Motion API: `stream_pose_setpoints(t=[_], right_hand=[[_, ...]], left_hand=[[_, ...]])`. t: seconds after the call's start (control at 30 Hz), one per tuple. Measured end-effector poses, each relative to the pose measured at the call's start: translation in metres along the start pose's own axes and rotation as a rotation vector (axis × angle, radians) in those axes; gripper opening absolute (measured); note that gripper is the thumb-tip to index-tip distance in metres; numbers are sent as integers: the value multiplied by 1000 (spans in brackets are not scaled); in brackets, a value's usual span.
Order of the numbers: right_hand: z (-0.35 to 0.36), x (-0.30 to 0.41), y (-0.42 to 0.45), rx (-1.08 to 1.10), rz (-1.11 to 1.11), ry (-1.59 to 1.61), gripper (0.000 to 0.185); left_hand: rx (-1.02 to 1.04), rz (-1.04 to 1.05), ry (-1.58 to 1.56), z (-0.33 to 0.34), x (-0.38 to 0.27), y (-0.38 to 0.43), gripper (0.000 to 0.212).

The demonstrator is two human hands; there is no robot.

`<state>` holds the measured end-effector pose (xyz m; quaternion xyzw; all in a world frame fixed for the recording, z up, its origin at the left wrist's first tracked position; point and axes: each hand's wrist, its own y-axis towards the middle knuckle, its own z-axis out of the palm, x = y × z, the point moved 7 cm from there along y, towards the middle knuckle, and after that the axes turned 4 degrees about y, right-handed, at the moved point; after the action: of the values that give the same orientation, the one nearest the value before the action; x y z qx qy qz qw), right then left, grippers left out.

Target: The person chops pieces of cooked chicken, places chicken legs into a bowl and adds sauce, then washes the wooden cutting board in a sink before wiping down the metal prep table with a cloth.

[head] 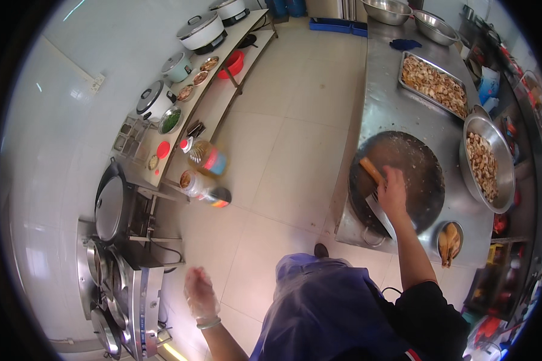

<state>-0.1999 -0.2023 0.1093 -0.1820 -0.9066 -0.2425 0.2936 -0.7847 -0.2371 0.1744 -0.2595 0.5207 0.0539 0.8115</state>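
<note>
A large round dark chopping board lies on the steel worktop. My right hand is over it, at a cleaver whose wooden handle and blade rest on the board; whether the fingers grip it I cannot tell. My left hand, in a clear plastic glove, hangs over the floor, away from any object; its finger pose is unclear. Right of the board are a steel bowl of chopped meat pieces and a small bowl with poultry pieces. Beyond lies a metal tray of chopped pieces.
Along the left wall, a shelf table holds rice cookers and small bowls of food. An oil bottle and a jar stand near its end. A stove with lidded pots is at lower left. Two steel bowls sit at the worktop's far end.
</note>
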Motion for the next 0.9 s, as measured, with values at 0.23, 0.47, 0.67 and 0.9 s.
stream_pose_setpoints(t=[0.23,0.47,0.67,0.9], right_hand=[[10,31,60,-147,0,-99,39],[60,60,40,-264,146,-226,39],[136,110,14,-268,323,-229,40],[184,127,44,-276,446,-301,38]], left_hand=[[-14,-186,-80,-48,36,143,18],[346,-313,-96,93,28,370,9],[684,-245,125,293,-14,495,14],[799,-547,210,449,53,546,14]])
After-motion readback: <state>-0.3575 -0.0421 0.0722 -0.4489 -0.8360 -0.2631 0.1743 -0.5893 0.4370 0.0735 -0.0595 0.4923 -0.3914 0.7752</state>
